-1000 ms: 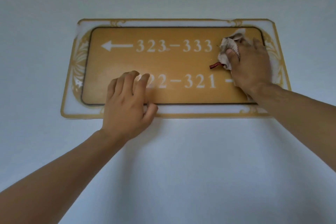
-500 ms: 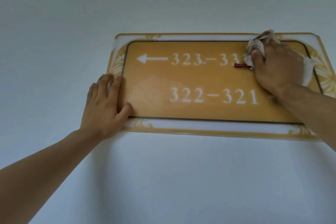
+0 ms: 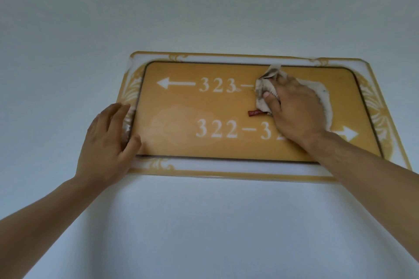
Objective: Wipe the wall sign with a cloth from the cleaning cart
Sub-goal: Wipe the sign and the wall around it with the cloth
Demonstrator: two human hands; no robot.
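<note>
An orange wall sign (image 3: 188, 106) with white room numbers, arrows and a gold-patterned clear border hangs on the pale wall. My right hand (image 3: 294, 111) presses a crumpled off-white cloth (image 3: 264, 88) with a small red tag against the sign's middle right, covering part of both number rows. My left hand (image 3: 106, 140) lies flat on the sign's left edge, fingers together, thumb on the orange panel. A damp smear shows on the lower left of the panel.
A plain pale wall (image 3: 204, 222) surrounds the sign on all sides. The cleaning cart is not in view.
My right hand has slid the cloth leftward from the sign's upper right toward its middle. My left hand moved from the lower number row to the left edge and stays there.
</note>
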